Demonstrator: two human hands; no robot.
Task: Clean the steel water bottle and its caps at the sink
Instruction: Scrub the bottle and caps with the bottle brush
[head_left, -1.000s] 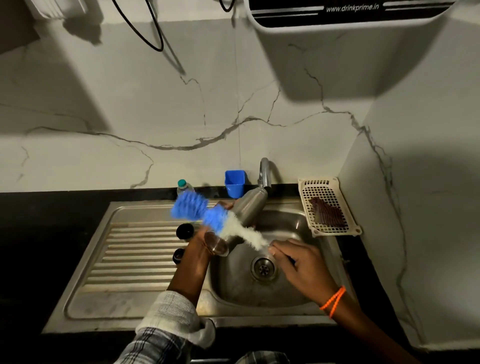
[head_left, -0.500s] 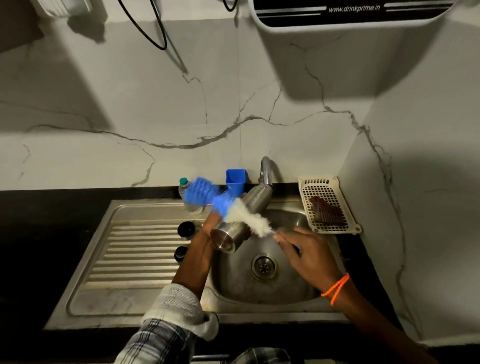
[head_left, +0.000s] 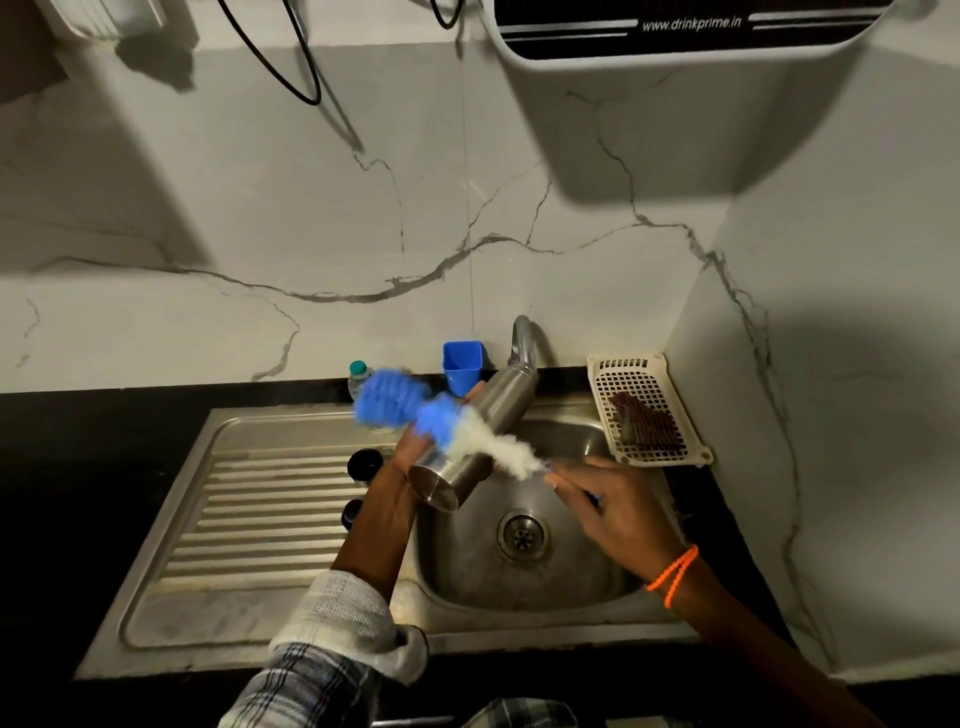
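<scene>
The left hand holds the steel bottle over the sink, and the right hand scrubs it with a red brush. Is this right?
Not quite. In the head view the brush is blue and white, not red. The rest is right: the left hand holds the bottle over the sink, and the right hand works the brush against it.

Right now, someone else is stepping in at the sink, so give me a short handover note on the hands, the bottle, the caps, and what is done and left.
Left hand: grips the steel bottle, tilted over the sink basin, its open mouth toward the tap.
Right hand: fingers pinch the handle of the bottle brush, which lies across the outside of the bottle, blurred with motion.
Caps: two dark caps sit on the draining board, apart from both hands.
Done: outside scrub is under way.
Left: cannot tell if the inside is brushed; no water shows at the tap; caps look untouched, so wash and rinse all.
</scene>
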